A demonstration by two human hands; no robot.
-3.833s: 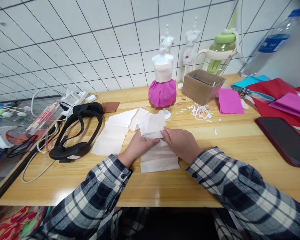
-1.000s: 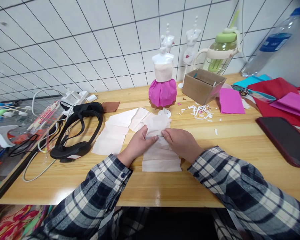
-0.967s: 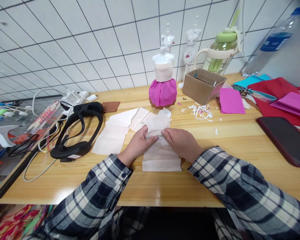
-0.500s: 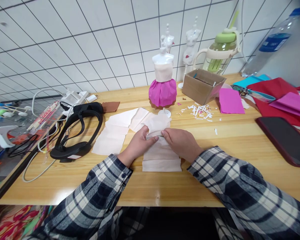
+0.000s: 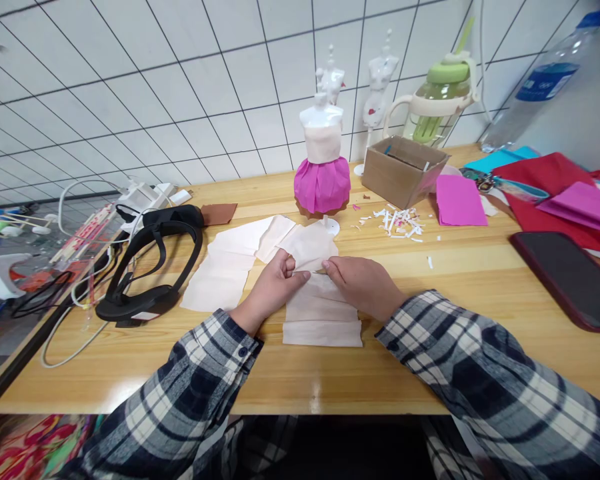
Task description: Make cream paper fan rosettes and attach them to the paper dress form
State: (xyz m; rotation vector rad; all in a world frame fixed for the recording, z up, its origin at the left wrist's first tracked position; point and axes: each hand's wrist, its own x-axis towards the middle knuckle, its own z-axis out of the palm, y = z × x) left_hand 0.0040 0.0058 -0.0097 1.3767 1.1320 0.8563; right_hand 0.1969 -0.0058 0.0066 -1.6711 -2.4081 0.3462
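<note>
Landmark: the pale paper strip (image 5: pixel 321 313) lying on the counter (image 5: pixel 300 380), near its front edge and straight in front of the person. It sat flat at the near end, already creased crosswise into bands.

At the strip's far half both hands met. Left hand (image 5: pixel 270 290) was curled, thumb and fingertips pinched on the paper's raised fold. Right hand (image 5: pixel 363 285) came in from the strip's right side, fingers closed on the same fold, fingertip to fingertip with the left. So: both gripping paper, neither open.

Judgement on doing the fold well: keep the pinch line square to the strip's long edges, match the band already creased just nearer, press the crease down onto the counter before shifting grip. The loose end beyond the hands stood lifted and crumpled, so it could skew the pleat if it wasn't held taut.

Left of the strip: a second pale sheet (image 5: pixel 225 270), flat, touching or overlapping the loose end, can't tell which. Further left, a black headband rig (image 5: pixel 147 267).

Beyond the strip: a small mannequin (image 5: pixel 323 167) in a pleated magenta skirt. Right of that, a cardboard box (image 5: pixel 403 170) and paper scraps (image 5: pixel 395 223). Far right of the strip, a dark phone (image 5: pixel 567 280).
</note>
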